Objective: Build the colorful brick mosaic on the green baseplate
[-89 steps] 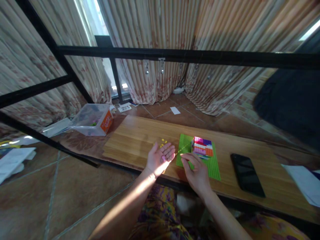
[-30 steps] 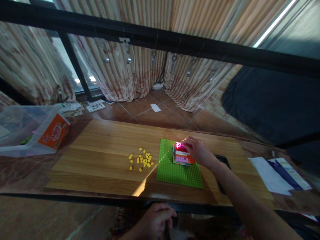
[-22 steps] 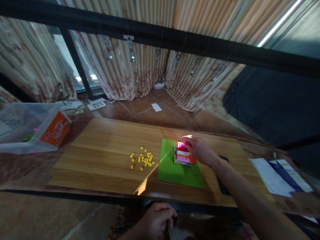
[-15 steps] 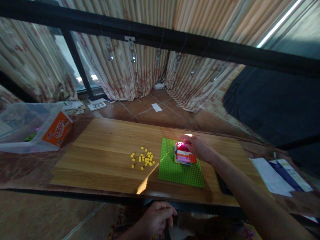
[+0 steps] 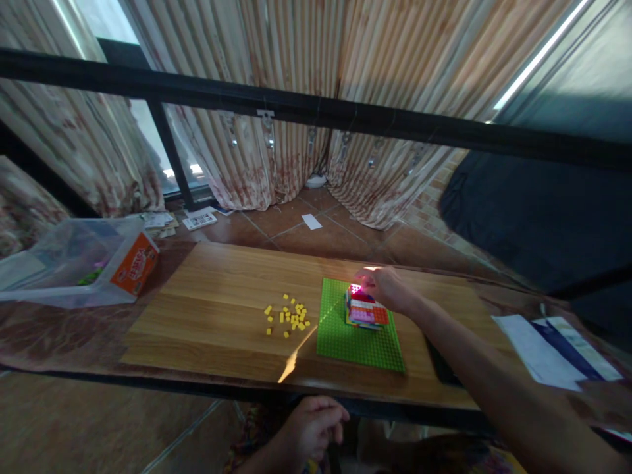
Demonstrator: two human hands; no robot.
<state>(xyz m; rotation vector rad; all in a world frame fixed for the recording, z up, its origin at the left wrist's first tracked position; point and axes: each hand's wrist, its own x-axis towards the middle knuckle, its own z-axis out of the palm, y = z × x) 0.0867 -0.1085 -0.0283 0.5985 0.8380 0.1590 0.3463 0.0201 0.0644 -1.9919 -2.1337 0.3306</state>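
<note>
A block of toy bricks (image 5: 364,315) in pink, white, orange, red and other colours stands on a green studded baseplate (image 5: 336,342). From the right, my right hand (image 5: 388,288) reaches to its back top edge. Its fingers are bent together there, beside sunlit pink-red bricks; anything between the fingertips is too small to make out. Below the table's front edge, my left hand (image 5: 318,424) stays over my lap with its fingers curled in, and whatever it may hold is hidden. Loose yellow bricks (image 5: 295,318) lie scattered left of the baseplate.
The baseplate lies on a wooden board (image 5: 207,309). A clear plastic bin (image 5: 74,296) with an orange label stands at the far left. Papers (image 5: 538,349) lie at the right, and a dark flat object (image 5: 442,365) is partly under my right forearm. A black bar (image 5: 316,113) crosses behind.
The view has shifted slightly, so the bin and board appear a little further right and lower. My right hand remains at the brick block, and my left hand has barely moved.
</note>
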